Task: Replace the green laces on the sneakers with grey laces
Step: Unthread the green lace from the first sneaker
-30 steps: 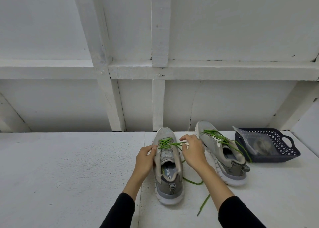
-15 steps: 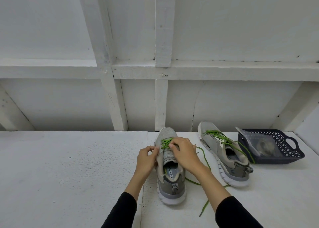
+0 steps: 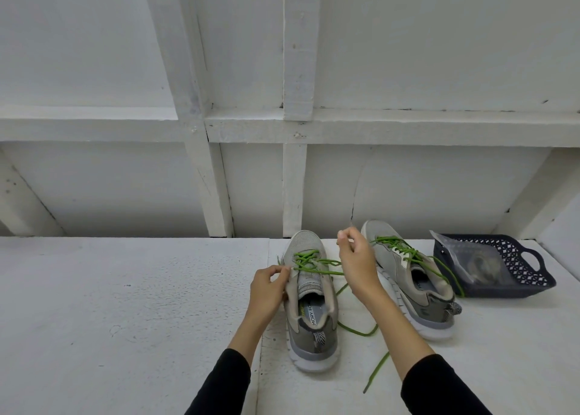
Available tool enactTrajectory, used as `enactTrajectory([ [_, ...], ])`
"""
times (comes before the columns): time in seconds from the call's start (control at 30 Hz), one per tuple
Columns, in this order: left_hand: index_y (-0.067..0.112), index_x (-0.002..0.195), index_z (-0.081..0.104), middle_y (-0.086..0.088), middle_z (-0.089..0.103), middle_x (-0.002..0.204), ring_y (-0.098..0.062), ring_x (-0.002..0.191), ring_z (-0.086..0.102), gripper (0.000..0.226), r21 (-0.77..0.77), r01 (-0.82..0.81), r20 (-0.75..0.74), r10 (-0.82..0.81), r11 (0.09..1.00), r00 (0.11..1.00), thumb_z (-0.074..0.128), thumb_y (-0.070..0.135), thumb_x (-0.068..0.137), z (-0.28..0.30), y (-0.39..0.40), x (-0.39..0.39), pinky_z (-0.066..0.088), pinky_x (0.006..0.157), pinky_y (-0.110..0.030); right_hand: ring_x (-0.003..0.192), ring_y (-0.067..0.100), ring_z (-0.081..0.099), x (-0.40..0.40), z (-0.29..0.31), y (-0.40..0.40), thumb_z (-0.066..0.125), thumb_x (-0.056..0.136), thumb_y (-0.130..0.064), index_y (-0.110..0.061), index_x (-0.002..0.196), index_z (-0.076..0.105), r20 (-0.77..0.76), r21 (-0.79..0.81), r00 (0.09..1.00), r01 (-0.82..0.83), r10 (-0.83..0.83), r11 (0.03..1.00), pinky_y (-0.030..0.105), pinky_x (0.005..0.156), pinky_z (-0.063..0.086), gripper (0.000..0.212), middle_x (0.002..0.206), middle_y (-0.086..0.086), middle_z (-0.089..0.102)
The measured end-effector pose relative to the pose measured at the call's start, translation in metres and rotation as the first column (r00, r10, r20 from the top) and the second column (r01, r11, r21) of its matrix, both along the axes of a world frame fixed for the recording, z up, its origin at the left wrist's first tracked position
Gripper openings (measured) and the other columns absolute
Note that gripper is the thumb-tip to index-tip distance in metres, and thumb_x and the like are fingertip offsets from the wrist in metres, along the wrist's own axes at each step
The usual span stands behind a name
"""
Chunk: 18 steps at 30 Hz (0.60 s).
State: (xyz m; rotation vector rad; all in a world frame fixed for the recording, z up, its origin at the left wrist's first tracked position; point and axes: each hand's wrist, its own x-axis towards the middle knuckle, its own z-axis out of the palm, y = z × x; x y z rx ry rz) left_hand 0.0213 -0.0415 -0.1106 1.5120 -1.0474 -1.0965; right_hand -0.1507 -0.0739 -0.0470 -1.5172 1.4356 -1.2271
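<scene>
Left hand [image 3: 270, 286] pinches the eyelet edge of the near sneaker [image 3: 310, 301], bracing it, while the right hand [image 3: 357, 264] lifts just beyond and to the right, fingertips closed on what looks like a strand of the green lace [image 3: 309, 262], though the strand at the fingertips is too fine to confirm. Between the wrists, the loose lace tail snakes down the white table [image 3: 125, 304] toward the sleeves. It reads as light, limp cord that will snag in the eyelets, so I'd grip close to each crossing and draw it out row by row with the shoe held down. Right of the right hand, the second sneaker [image 3: 408, 276] is fully laced in green. Farther right, a dark basket [image 3: 533, 276] holds a clear bag [image 3: 470, 264], probably the grey laces; I cannot tell.
</scene>
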Motion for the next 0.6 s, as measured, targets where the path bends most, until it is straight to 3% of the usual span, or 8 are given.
enactTrajectory([
  [0.07,0.023,0.078,0.074,0.002,0.074,0.084,-0.022,0.089,0.069,0.024,0.003,-0.007,0.014,0.007,1.0,1.0,0.06,0.033,0.095,-0.001,0.0,0.0,0.056,0.083,-0.052,0.052,0.012,0.04,-0.003,0.0,0.002,0.042,0.101,-0.034,-0.025,0.078,0.049,-0.321,-0.042,0.946,-0.068,0.051,0.997,0.031,0.053,0.031,0.025,0.055,-0.006,0.044],
  [0.13,0.023,0.079,0.074,0.002,0.074,0.083,-0.021,0.088,0.07,0.024,0.01,-0.005,0.015,0.005,1.0,1.0,0.059,0.033,0.095,-0.002,-0.001,0.001,0.057,0.083,-0.051,0.068,0.015,0.055,-0.001,0.002,0.007,0.043,0.098,-0.046,-0.031,0.09,0.059,-0.607,-0.022,0.788,-0.142,0.1,0.99,0.031,0.061,0.037,0.023,0.064,-0.008,0.054],
  [0.23,0.024,0.082,0.075,0.002,0.075,0.084,-0.02,0.088,0.07,0.024,0.01,0.003,0.01,-0.003,1.0,1.0,0.059,0.033,0.096,-0.002,-0.001,0.0,0.057,0.083,-0.051,0.092,0.014,0.057,0.007,0.004,0.012,0.048,0.093,-0.056,-0.037,0.103,0.065,-0.802,0.012,0.584,-0.198,0.128,0.98,0.03,0.069,0.035,0.028,0.094,-0.009,0.058],
  [0.3,0.024,0.082,0.075,0.001,0.075,0.084,-0.022,0.088,0.07,0.024,0.006,0.004,0.01,-0.004,1.0,1.0,0.058,0.033,0.096,-0.001,-0.001,0.0,0.057,0.083,-0.051,0.096,0.015,0.054,0.01,-0.001,0.012,0.05,0.094,-0.051,-0.034,0.101,0.066,-0.829,0.024,0.541,-0.219,0.142,0.976,0.03,0.071,0.035,0.025,0.099,-0.006,0.052],
  [0.37,0.023,0.082,0.074,0.0,0.074,0.084,-0.024,0.089,0.07,0.024,0.007,0.005,0.009,-0.005,1.0,1.0,0.058,0.033,0.097,-0.001,-0.001,0.0,0.057,0.082,-0.051,0.095,0.013,0.05,0.012,-0.006,0.009,0.053,0.095,-0.044,-0.029,0.094,0.065,-0.727,0.067,0.657,-0.222,0.2,0.973,0.029,0.071,0.037,0.019,0.097,-0.005,0.048],
  [0.47,0.018,0.085,0.074,-0.002,0.074,0.087,-0.023,0.089,0.07,0.024,0.01,0.004,0.002,-0.004,1.0,1.0,0.058,0.033,0.097,0.001,0.0,-0.001,0.057,0.082,-0.051,0.09,0.012,0.051,0.012,-0.008,0.005,0.058,0.095,-0.028,-0.023,0.077,0.061,-0.258,0.125,0.94,-0.195,0.221,0.973,0.021,0.075,0.04,0.018,0.096,0.0,0.053],
  [0.53,0.016,0.087,0.073,-0.003,0.074,0.089,-0.025,0.091,0.069,0.025,0.018,0.007,0.0,-0.007,1.0,1.0,0.057,0.033,0.097,0.0,0.0,-0.001,0.057,0.082,-0.051,0.091,0.015,0.059,0.009,-0.005,0.003,0.055,0.097,-0.021,-0.017,0.076,0.061,0.074,0.193,0.986,-0.159,0.147,0.968,0.023,0.083,0.046,0.022,0.097,0.005,0.064],
  [0.6,0.018,0.086,0.074,-0.001,0.073,0.091,-0.025,0.092,0.068,0.025,0.022,0.007,0.002,-0.007,1.0,1.0,0.057,0.035,0.097,-0.001,0.0,0.0,0.056,0.084,-0.05,0.096,0.022,0.065,0.004,-0.006,0.001,0.049,0.1,-0.015,-0.01,0.08,0.06,0.408,0.249,0.91,-0.186,0.071,0.95,0.033,0.092,0.05,0.023,0.102,0.011,0.071],
])
